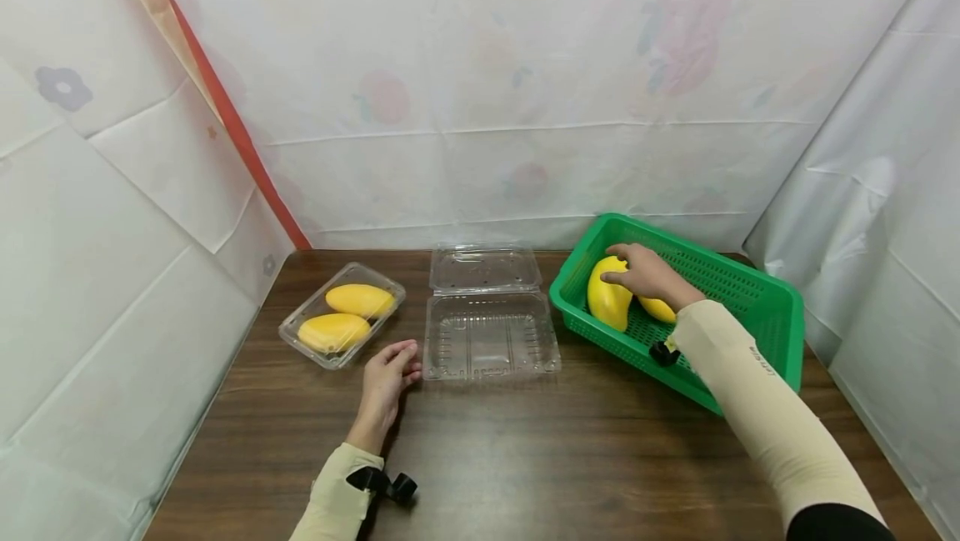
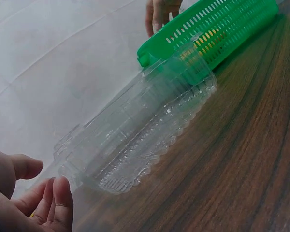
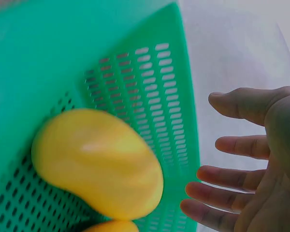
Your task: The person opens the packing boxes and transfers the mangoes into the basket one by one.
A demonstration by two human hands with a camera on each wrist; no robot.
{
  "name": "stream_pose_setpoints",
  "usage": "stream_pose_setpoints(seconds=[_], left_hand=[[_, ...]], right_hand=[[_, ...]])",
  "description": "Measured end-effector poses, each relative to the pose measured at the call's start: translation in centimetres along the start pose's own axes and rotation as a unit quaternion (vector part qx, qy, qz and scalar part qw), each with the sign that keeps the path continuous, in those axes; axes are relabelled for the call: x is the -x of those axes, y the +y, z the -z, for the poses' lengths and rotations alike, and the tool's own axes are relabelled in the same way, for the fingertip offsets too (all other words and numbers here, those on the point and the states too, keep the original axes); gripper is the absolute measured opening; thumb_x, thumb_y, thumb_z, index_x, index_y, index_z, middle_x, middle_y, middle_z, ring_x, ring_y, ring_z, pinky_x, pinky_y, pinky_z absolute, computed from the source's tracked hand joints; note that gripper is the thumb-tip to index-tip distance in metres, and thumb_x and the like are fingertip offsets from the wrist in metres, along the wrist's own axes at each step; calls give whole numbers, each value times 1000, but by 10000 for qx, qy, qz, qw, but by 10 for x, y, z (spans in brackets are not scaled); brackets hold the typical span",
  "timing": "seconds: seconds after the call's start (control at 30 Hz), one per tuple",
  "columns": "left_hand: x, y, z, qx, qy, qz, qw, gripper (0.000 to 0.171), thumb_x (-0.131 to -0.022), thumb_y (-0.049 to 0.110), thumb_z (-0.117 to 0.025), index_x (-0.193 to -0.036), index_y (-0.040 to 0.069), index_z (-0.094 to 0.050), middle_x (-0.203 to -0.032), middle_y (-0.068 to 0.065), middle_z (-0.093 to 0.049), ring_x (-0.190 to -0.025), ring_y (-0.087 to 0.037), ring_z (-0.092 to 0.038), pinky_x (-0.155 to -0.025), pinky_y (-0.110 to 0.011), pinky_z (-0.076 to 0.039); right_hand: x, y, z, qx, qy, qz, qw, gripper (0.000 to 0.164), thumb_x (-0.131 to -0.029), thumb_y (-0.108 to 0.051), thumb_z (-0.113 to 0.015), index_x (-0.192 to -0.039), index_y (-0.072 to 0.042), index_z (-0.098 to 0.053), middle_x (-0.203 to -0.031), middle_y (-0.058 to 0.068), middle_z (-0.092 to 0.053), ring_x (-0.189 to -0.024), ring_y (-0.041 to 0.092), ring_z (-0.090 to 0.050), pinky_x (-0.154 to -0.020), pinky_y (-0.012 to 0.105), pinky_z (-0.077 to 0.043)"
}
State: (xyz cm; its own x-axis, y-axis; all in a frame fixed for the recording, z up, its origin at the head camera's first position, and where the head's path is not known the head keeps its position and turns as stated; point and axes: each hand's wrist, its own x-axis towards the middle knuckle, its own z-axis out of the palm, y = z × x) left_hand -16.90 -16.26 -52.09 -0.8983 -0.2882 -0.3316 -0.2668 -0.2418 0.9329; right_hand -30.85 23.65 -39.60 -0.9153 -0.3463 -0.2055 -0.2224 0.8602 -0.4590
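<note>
My right hand (image 1: pixel 647 273) is over the green basket (image 1: pixel 765 295), its fingers spread apart and holding nothing. Below it, a large yellow mango (image 3: pixel 96 162) lies on the basket's slotted floor. A second mango (image 1: pixel 658 309) shows partly from under the hand and wrist. My left hand (image 1: pixel 388 383) is low over the table beside the left edge of a clear plastic clamshell box (image 1: pixel 491 337). Its fingers are loosely bent, with the thumb apart from them in the left wrist view. The box stands with its lid (image 1: pixel 486 268) folded back, and no fruit is in it.
At the left, another clear plastic box (image 1: pixel 386 281) contains two yellow mangoes (image 1: pixel 347 316). Everything stands on a dark brown wooden table (image 1: pixel 480 458). White printed sheets (image 1: pixel 480 91) hang behind it and on both sides.
</note>
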Motion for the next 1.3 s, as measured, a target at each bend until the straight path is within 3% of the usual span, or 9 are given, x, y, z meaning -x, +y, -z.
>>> stream_pose_setpoints(seconds=[0.37,0.8,1.13,1.3], left_hand=[[1,3,9,214,499,66,9985,44,-99,33,-57,-125,-2,-51,-87,4,-62,-73,-7,-62,-64,-17,-54],[11,6,28,712,858,42,9938,34,-99,31,-56,-120,5,-46,-98,1,-54,-67,-5,-62,-64,-18,-55],[17,10,42,1198,1289,47,9844,28,-98,34,-57,-108,11,-45,-84,3,-57,-59,-6,-62,-62,-19,-55],[21,13,51,1518,1697,-36,9737,29,-97,31,-60,-90,6,-49,-75,1,-51,-52,-8,-58,-54,-19,-53]], right_hand=[[4,-31,-14,23,111,532,9985,61,-98,-32,-58,-146,0,-39,-144,27,-41,-128,45,-45,-101,59,-43],[10,-69,-29,-130,288,809,9962,54,-97,-29,-61,-144,-8,-44,-143,20,-43,-122,39,-51,-96,54,-48],[14,-96,-45,-36,294,1072,9938,52,-97,-32,-61,-142,-9,-47,-143,16,-46,-125,35,-51,-101,52,-46],[14,-105,-58,19,152,1260,9919,50,-97,-32,-61,-141,-10,-50,-136,15,-52,-110,30,-57,-92,47,-49]])
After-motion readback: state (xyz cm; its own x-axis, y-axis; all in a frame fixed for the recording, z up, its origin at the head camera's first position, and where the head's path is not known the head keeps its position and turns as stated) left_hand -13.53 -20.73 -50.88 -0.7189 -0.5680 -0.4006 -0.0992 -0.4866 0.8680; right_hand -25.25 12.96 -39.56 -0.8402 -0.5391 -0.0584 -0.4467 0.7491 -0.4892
